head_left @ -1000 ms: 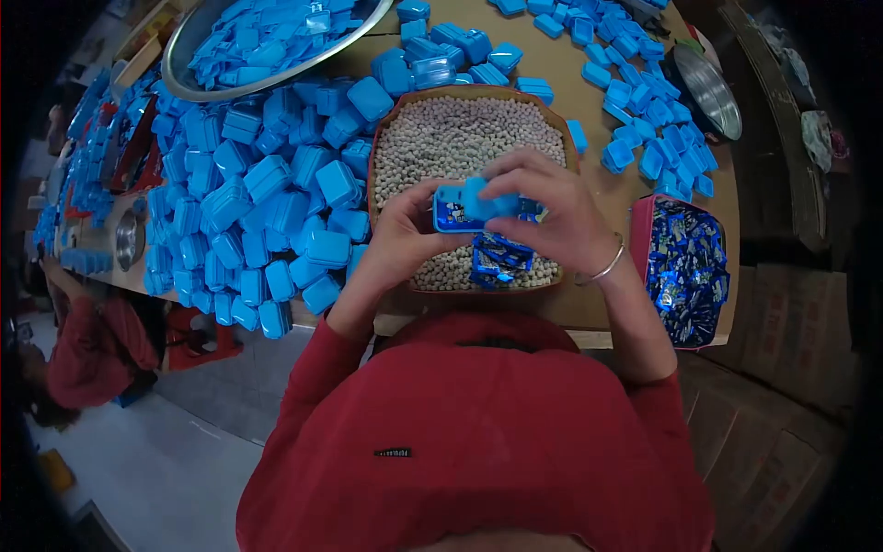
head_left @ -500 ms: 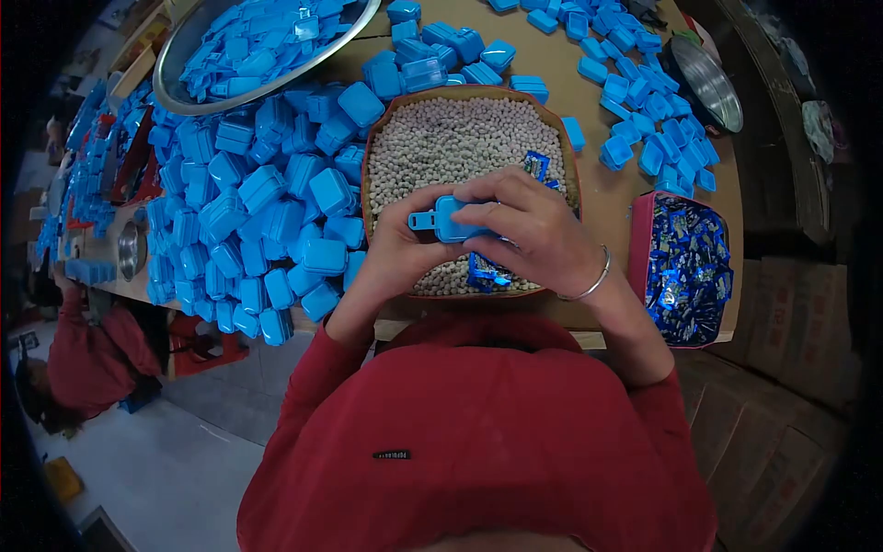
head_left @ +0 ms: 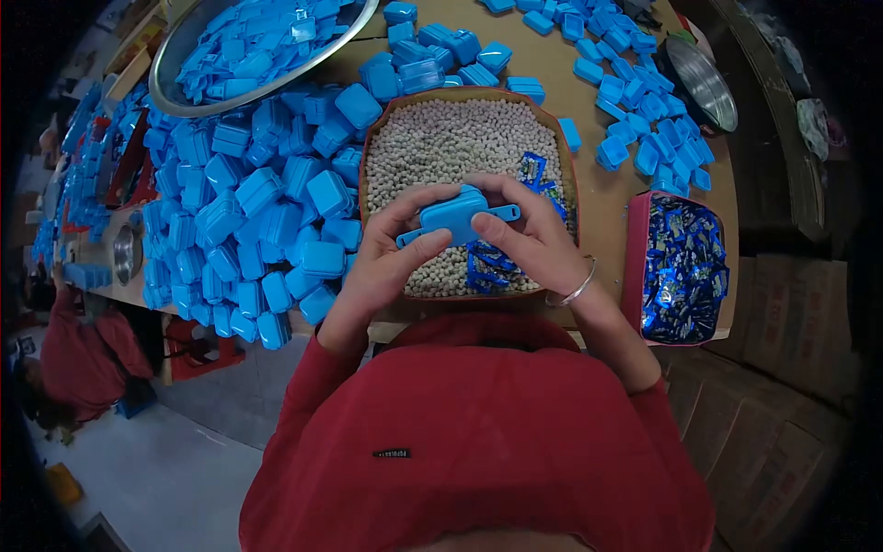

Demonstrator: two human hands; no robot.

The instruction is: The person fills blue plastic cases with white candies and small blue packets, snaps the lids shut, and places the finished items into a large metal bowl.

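A small blue plastic case (head_left: 451, 219) with a slotted tab sticking out on each side is held between both hands. My left hand (head_left: 391, 248) grips its left side, thumb on the face and fingers behind the top edge. My right hand (head_left: 532, 241), with a bangle at the wrist, grips the right side the same way. Below them lies a tray of pale round beads (head_left: 460, 124). Shiny blue packets (head_left: 492, 267) rest on the beads, partly under my right hand.
Closed blue cases (head_left: 262, 191) are heaped left of the tray. A metal basin (head_left: 166, 87) of blue pieces stands at the upper left. Open blue cases (head_left: 644, 106) and a metal bowl (head_left: 704, 83) lie upper right. A pink-edged box (head_left: 636, 276) holds packets. Another person (head_left: 87, 359) sits far left.
The blue case has turned, so both side tabs now show. My right hand has shifted from over the case to its right side, and both thumbs now press its face.
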